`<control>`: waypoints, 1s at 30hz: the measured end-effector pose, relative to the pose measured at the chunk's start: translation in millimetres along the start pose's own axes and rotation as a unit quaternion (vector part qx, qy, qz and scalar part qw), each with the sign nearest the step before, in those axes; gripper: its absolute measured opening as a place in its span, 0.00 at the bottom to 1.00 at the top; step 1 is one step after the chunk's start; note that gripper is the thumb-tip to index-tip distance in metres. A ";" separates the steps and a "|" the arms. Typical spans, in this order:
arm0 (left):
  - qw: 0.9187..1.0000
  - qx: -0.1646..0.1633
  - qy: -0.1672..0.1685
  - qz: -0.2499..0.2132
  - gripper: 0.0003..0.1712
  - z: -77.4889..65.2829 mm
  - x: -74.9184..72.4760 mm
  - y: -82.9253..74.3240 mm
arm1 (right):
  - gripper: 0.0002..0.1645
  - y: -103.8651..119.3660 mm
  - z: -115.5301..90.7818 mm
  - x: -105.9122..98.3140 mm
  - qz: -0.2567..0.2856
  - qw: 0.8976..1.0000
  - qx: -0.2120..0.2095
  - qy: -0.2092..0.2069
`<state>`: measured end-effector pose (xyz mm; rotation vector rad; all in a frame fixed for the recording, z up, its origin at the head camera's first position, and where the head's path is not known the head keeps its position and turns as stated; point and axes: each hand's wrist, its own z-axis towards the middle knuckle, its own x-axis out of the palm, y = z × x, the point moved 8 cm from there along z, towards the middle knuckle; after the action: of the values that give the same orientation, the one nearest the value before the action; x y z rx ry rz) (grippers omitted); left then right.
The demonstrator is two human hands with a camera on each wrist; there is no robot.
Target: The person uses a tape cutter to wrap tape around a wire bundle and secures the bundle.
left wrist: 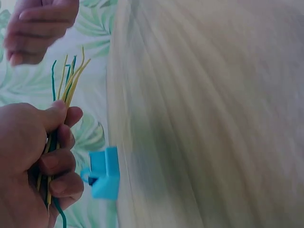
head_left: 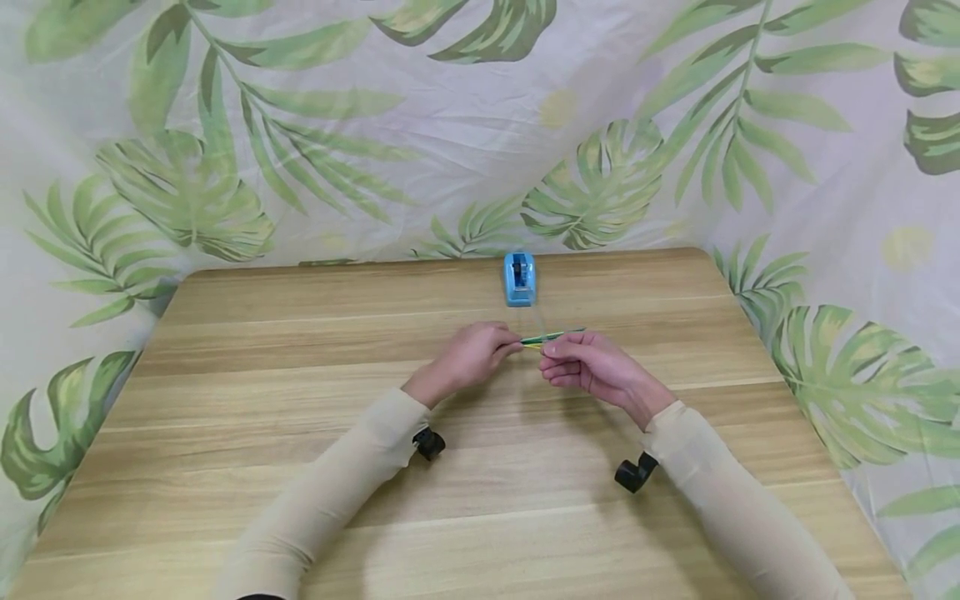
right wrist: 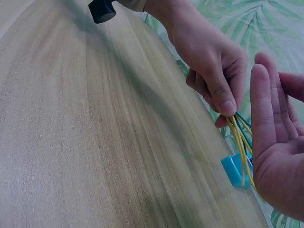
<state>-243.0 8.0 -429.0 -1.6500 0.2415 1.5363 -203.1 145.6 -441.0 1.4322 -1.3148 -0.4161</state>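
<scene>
A bundle of thin green and yellow wire-like strands [head_left: 532, 341] sits just right of centre in the head view, running nearly level between the two hands. The left hand [head_left: 474, 354] grips it; in the left wrist view its fingers curl round the strands, whose uneven tips fan out above the thumb at upper left, while one green end pokes out at lower left. The right hand [head_left: 592, 367], close by to the right, pinches the end of a clear strip of tape [head_left: 539, 320] between thumb and fingertips. This strip slants up to a blue tape dispenser [head_left: 519, 301] standing near the far edge of the wood-grain table [head_left: 420, 533], above the hands in the frame. Cream sleeves [head_left: 322, 487] cover both forearms, and a small black device [head_left: 429, 444] juts from beneath each cuff. Leaf-printed cloth [head_left: 465, 125] fills the top and sides.
</scene>
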 end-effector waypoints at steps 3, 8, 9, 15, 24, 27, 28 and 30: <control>1.000 0.014 -0.011 0.014 0.13 1.0 0.1 -9.8 | 0.14 0.0 0.4 0.2 0.007 1.000 -0.002 0.002; 0.999 0.027 -0.019 0.019 0.12 -0.1 -0.6 -21.7 | 0.15 0.1 -0.3 0.9 0.011 1.000 -0.009 0.010; 0.999 0.026 -0.020 0.019 0.12 -0.7 -0.9 -23.4 | 0.16 0.0 -0.6 1.0 0.010 1.000 -0.010 0.012; 0.999 0.026 -0.032 0.035 0.12 -4.6 -3.1 -31.1 | 0.13 -1.2 -2.0 0.9 0.010 1.000 -0.016 0.014; 0.996 0.029 -0.051 0.063 0.11 -11.5 -6.1 -34.9 | 0.11 -5.9 -1.0 1.7 0.011 1.000 -0.016 -0.001; 0.996 0.029 -0.052 0.069 0.11 -12.1 -6.0 -34.9 | 0.09 -7.2 -1.5 1.7 0.015 1.000 -0.016 -0.004; 0.996 0.029 -0.052 0.070 0.11 -12.3 -5.9 -34.8 | 0.09 -7.6 -1.7 1.7 0.015 1.000 -0.017 -0.005; 0.996 0.031 -0.053 0.071 0.12 -12.8 -6.0 -34.9 | 0.09 -8.6 -1.7 1.7 0.012 1.000 -0.018 -0.008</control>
<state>-212.5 18.7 -409.8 -1.5251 0.3518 1.7016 -197.0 143.2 -447.1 1.3849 -1.3292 -0.4336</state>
